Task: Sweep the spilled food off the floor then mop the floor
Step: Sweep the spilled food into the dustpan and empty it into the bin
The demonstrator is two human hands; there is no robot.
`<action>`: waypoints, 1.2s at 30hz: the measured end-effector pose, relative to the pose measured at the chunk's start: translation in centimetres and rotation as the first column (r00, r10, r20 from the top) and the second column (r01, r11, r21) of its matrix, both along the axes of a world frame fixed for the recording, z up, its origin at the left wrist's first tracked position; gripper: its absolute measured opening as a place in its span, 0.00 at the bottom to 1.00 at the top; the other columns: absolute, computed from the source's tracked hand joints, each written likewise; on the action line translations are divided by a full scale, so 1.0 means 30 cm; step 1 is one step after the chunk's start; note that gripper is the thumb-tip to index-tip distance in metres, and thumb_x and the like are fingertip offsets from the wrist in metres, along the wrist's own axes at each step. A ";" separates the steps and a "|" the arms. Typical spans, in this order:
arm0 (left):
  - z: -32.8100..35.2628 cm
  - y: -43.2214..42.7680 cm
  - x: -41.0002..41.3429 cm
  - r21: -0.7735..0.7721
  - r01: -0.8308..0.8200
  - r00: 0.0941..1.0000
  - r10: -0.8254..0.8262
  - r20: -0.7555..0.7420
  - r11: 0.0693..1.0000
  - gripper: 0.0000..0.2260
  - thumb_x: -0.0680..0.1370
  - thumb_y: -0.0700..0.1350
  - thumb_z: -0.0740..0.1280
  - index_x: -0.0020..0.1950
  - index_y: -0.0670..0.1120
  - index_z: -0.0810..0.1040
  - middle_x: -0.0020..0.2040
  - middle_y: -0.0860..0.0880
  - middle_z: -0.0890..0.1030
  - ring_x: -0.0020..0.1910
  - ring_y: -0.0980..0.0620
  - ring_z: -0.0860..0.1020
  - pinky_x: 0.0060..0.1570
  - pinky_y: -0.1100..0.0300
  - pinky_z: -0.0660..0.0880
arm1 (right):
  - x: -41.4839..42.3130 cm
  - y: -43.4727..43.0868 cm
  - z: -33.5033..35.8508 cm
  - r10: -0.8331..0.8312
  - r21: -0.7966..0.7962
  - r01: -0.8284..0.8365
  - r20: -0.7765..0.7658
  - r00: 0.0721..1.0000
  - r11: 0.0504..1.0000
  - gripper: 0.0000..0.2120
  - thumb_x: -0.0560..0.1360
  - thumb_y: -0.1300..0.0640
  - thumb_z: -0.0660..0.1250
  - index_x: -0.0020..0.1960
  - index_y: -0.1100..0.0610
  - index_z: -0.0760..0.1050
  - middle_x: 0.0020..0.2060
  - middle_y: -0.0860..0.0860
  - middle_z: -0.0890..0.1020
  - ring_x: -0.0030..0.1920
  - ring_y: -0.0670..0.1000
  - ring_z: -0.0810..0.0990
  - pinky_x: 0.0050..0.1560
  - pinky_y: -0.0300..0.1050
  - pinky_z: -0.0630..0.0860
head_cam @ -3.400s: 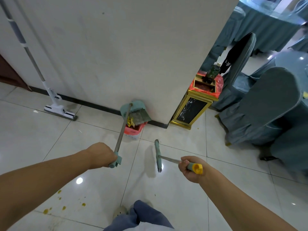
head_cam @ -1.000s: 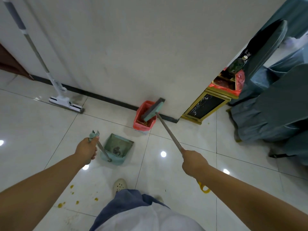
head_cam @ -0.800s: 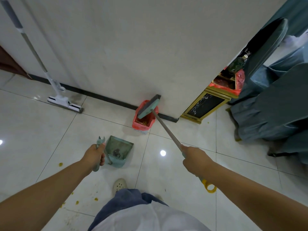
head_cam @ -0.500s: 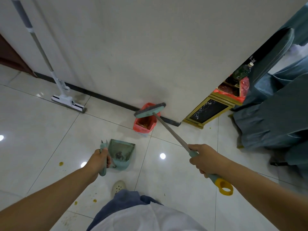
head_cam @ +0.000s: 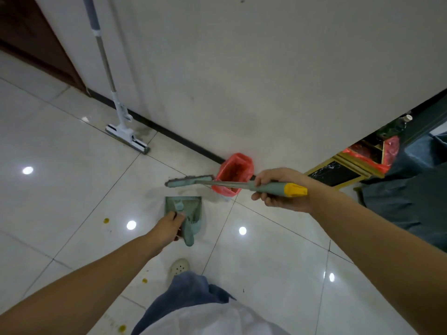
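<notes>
Head view: the person stands on a glossy white tiled floor (head_cam: 72,184), facing a pale wall (head_cam: 242,68) with a dark skirting strip. The left hand (head_cam: 169,226) reaches down and forward, its fingers curled round the handle of the green dustpan (head_cam: 191,206). The pan sits low at the floor just ahead of the person's shoe (head_cam: 179,267); whether it rests flat on the tiles cannot be told. The right hand (head_cam: 283,189) is clamped on the green grip of the broom (head_cam: 189,181), just short of its yellow end cap. The broom is held almost level, its shaft running to the left and its head hanging above the far edge of the dustpan. The two hands are well apart, each on its own tool.

Behind the broom shaft, against the wall, stands a small bin (head_cam: 235,170) lined with a red bag. Yellow food spots (head_cam: 106,220) lie on the tiles left of the dustpan, and more lie nearer the person's feet. The mop (head_cam: 125,134) leans against the wall at the left, its flat head on the floor, well apart from both hands. At the right, past the wall's corner, stands a gold bin (head_cam: 338,170) with a red liner, beside grey cloth covers
</notes>
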State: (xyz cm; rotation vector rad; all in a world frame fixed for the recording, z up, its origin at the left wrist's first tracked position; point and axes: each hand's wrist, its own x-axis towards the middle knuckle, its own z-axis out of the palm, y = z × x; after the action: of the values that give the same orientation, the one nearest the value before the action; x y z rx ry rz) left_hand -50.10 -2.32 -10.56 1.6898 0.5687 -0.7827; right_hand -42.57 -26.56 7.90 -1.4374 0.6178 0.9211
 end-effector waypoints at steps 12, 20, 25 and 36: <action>-0.044 0.150 0.086 0.249 0.127 0.938 -0.198 0.286 0.960 0.17 0.74 0.42 0.71 0.61 0.46 0.73 0.48 0.52 0.75 0.47 0.53 0.75 0.48 0.61 0.73 | 0.200 0.311 -0.112 0.413 -0.254 -0.335 0.385 0.825 0.907 0.03 0.77 0.59 0.66 0.49 0.59 0.74 0.32 0.57 0.78 0.27 0.48 0.76 0.28 0.39 0.74; -0.163 0.134 0.203 0.307 0.380 0.823 -0.470 0.319 0.873 0.33 0.63 0.54 0.77 0.63 0.51 0.68 0.54 0.52 0.76 0.52 0.51 0.77 0.53 0.53 0.79 | 0.174 0.388 -0.036 0.556 -0.375 -0.413 0.501 0.664 0.830 0.06 0.76 0.62 0.67 0.49 0.65 0.76 0.28 0.48 0.73 0.23 0.40 0.70 0.24 0.29 0.66; -0.198 0.129 0.239 0.295 0.388 0.778 -0.482 0.404 0.873 0.35 0.64 0.61 0.74 0.66 0.51 0.68 0.57 0.53 0.77 0.52 0.54 0.77 0.54 0.58 0.78 | 0.147 0.384 -0.025 0.564 -0.361 -0.433 0.509 0.651 0.826 0.04 0.75 0.62 0.69 0.47 0.63 0.78 0.27 0.44 0.76 0.26 0.41 0.73 0.24 0.27 0.67; -0.176 0.056 0.244 0.317 0.450 0.703 -0.550 0.451 0.835 0.17 0.72 0.50 0.72 0.57 0.48 0.74 0.47 0.53 0.79 0.44 0.57 0.79 0.45 0.64 0.77 | 0.113 0.334 0.003 0.508 -0.367 -0.363 0.474 0.719 0.857 0.05 0.76 0.61 0.68 0.49 0.63 0.77 0.23 0.39 0.77 0.21 0.39 0.72 0.23 0.26 0.67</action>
State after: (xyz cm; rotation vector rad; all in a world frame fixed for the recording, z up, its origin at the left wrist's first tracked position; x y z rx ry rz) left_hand -42.79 -0.65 -15.85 2.1667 -0.2411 -0.6008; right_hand -39.19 -16.54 7.98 -2.0328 -0.0736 0.7315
